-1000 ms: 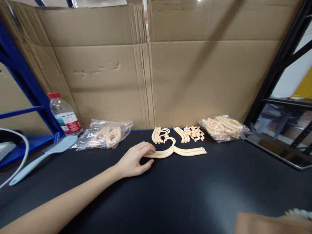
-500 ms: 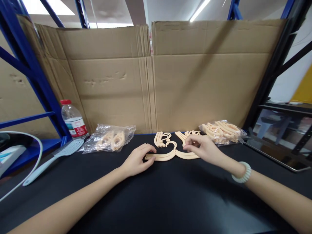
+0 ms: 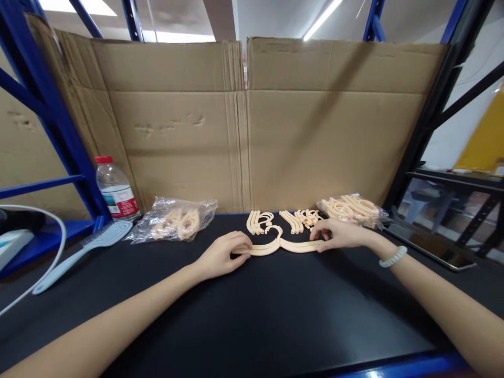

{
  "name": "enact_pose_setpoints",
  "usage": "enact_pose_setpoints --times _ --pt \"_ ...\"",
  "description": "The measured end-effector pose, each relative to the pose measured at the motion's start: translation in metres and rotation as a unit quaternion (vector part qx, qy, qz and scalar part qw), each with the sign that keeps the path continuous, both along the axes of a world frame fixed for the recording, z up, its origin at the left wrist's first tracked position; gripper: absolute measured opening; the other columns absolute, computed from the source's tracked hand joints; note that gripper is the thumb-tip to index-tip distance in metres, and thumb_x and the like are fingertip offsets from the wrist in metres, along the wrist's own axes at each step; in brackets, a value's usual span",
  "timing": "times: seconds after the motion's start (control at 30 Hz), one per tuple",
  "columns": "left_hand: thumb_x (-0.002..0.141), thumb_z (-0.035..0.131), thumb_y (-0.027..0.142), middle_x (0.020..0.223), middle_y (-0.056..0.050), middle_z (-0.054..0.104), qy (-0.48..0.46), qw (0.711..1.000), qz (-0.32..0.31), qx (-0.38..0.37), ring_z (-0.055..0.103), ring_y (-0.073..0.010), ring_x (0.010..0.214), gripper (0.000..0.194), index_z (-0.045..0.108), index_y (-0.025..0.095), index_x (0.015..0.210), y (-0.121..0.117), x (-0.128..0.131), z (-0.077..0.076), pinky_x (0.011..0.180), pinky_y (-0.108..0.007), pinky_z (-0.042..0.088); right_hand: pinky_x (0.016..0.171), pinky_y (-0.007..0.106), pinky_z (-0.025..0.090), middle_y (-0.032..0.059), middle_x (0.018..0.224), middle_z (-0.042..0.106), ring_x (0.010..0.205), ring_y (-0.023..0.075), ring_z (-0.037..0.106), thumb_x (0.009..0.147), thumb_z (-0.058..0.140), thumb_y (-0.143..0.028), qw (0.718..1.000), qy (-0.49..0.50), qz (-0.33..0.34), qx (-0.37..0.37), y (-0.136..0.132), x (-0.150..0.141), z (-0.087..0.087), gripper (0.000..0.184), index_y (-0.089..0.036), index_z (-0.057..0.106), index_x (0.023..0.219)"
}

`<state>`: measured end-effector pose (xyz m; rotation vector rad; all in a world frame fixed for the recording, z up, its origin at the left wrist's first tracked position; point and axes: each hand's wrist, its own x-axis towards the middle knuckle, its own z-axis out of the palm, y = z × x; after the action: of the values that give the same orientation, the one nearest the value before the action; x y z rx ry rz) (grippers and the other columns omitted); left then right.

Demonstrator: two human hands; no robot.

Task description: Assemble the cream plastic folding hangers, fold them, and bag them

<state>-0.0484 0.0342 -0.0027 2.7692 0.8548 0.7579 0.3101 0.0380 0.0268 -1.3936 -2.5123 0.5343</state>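
Observation:
A cream-coloured clothes hanger (image 3: pixel 263 250) lies on the black table, its hook pointing away from me and its two arms spread to the sides. My left hand (image 3: pixel 224 254) has thumb and fingers closed around the tip of the left arm. At the opposite tip, my right hand (image 3: pixel 334 235) grips the right arm between thumb and fingers. Just behind the hanger lie loose straight pieces and hooks: one group of hanger parts (image 3: pixel 258 222) on the left, another group of hanger parts (image 3: pixel 293 222) on the right.
Clear bags of hanger parts lie at left (image 3: pixel 177 223) and right (image 3: pixel 352 208). A bottle (image 3: pixel 118 191) and a pale blue hairbrush (image 3: pixel 90 247) are on the left. A dark tablet (image 3: pixel 429 247) lies right. Cardboard (image 3: pixel 315 131) stands behind the table.
My right hand has moved outward from near the middle of the hanger's right arm to its tip and now grips it. My left hand stays at the left tip. The view has shifted slightly.

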Motion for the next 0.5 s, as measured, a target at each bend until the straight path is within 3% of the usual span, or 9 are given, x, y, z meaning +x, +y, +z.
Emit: enact_pose_setpoints --times 0.13,0.5 --pt "0.086 0.052 0.019 0.095 -0.005 0.063 -0.007 1.0 0.01 0.002 0.059 -0.0189 0.089 0.01 0.059 0.02 0.092 0.0011 -0.0003 0.0003 0.081 -0.03 0.046 0.059 0.025 0.041 0.0058 0.083 0.066 0.068 0.0146 0.054 0.075 0.067 -0.032 1.0 0.016 0.019 0.001 0.0026 -0.0056 -0.0047 0.02 -0.015 0.069 0.085" --pt "0.083 0.053 0.019 0.093 -0.004 0.064 -0.008 1.0 0.023 0.004 0.059 -0.018 0.086 0.01 0.06 0.02 0.09 0.0034 -0.0014 0.0041 0.078 -0.029 0.046 0.057 0.025 0.041 0.0054 0.079 0.066 0.065 0.0145 0.055 0.075 0.066 -0.035 0.999 0.03 0.014 0.017 0.0019 -0.0081 -0.0062 0.024 -0.015 0.069 0.087"
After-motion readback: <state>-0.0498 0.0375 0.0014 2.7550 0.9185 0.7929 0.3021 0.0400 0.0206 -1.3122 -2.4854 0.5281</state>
